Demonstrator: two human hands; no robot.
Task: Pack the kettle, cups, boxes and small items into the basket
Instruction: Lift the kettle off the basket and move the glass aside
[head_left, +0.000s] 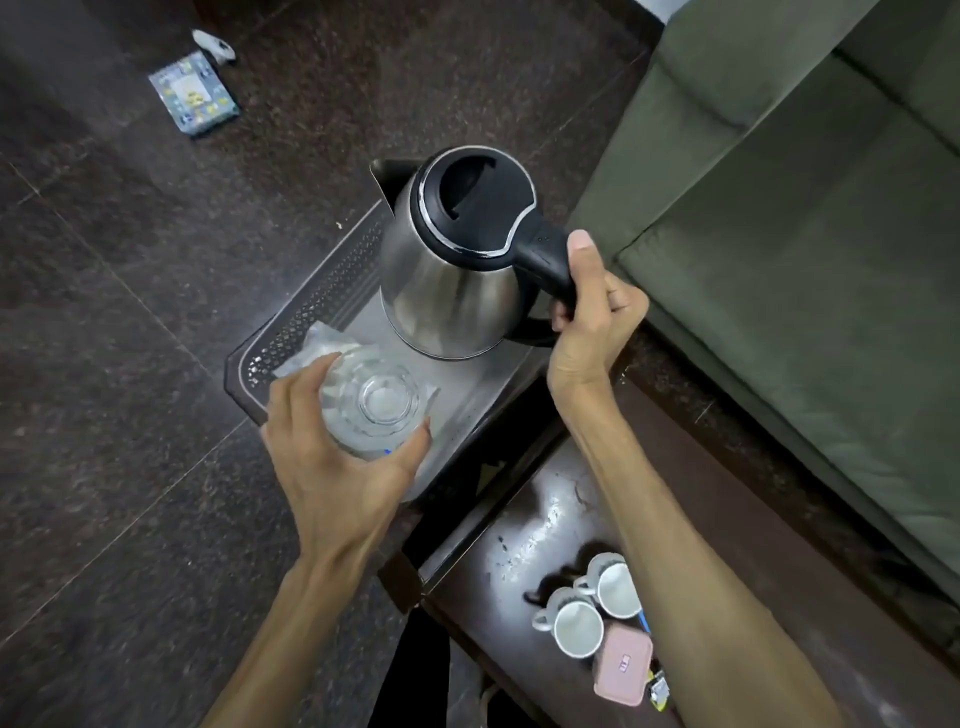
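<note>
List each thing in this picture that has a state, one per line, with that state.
kettle: lid shut, upright, over the basket
right hand: grips the kettle's handle
glasses: stacked, held over the basket
left hand: holds the glasses
basket: on the floor, open-topped
white cups: upright on the table, unpacked
pink box: shut, on the table

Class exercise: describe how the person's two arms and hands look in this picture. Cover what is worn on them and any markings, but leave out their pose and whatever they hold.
Both forearms are bare from the bottom edge of the frame up to the wrists: no sleeves show. The left hand and the right hand wear no gloves, and no watch, bracelet or ring is visible. The fingernails are short and unpainted. No tattoos or other markings can be seen.
</note>
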